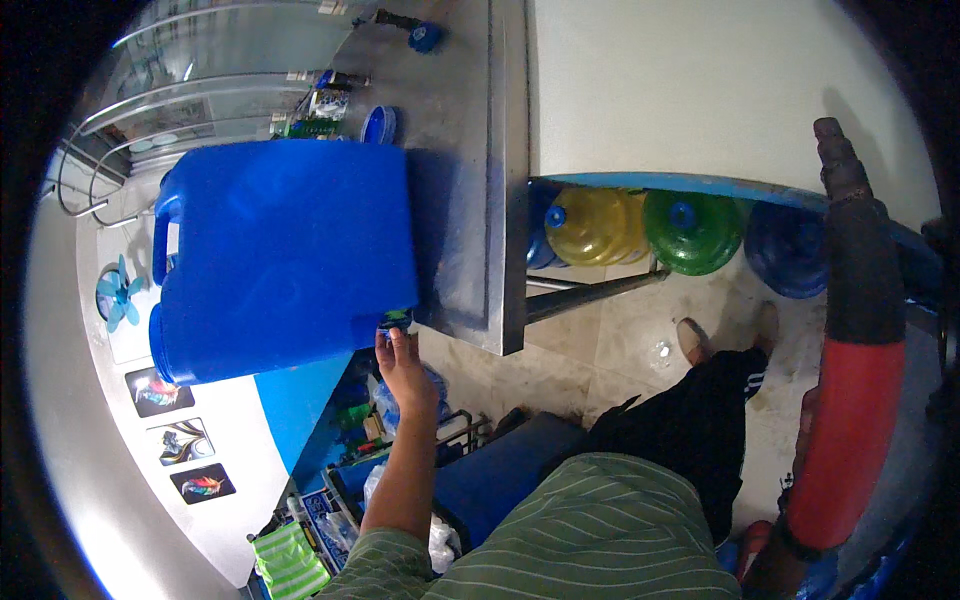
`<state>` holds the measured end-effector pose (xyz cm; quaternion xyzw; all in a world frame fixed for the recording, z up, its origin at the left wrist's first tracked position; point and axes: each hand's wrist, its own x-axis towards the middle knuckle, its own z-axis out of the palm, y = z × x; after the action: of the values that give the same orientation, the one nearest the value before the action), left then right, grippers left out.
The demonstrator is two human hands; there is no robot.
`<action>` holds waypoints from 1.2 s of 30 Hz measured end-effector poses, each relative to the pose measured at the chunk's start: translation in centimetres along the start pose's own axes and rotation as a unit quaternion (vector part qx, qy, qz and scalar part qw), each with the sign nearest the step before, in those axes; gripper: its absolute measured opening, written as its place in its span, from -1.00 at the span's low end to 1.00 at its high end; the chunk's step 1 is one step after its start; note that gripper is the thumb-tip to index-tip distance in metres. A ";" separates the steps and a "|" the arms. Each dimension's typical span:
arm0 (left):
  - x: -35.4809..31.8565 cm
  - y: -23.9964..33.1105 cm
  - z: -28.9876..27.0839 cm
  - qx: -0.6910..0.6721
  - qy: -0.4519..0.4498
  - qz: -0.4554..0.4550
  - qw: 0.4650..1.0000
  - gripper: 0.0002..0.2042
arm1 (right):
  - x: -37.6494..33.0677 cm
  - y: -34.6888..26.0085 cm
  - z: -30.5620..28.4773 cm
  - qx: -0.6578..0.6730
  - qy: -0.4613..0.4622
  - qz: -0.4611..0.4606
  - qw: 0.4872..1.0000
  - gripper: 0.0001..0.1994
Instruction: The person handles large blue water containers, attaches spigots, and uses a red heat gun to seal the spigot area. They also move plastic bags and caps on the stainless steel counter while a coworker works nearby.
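Note:
A large blue plastic water jug (290, 240) with a moulded handle rests on the metal counter (455, 220) at the left. At its lower right corner sits a small dark-and-green piece (396, 320), which looks like its tap or a wrap around it. The closed fingertips of my left hand (404, 375) are on this piece. On the right, a red-and-black heat gun (850, 420) with a stepped black nozzle is held away from the jug. My right hand (803, 435) is wrapped around it, mostly hidden behind its body.
Yellow (590, 228), green (692, 232) and dark blue (788, 248) round bottles stand under the counter's far side. A blue cap (379, 125) and a small blue-ended fitting (424, 37) lie on the counter. A metal leg bar (595, 298) crosses above the tiled floor.

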<state>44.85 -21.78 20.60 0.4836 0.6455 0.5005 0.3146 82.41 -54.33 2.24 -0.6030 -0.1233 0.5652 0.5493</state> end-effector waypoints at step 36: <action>4.0 -11.0 3.2 0.071 0.255 0.203 0.943 -0.47 | 9.3 -36.5 -20.7 -0.598 0.350 -0.288 0.661 -0.45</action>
<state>42.93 -17.23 9.50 0.4817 0.6266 0.6127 -0.0038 119.60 -44.65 21.46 -0.8892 -0.4011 -0.0691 0.2088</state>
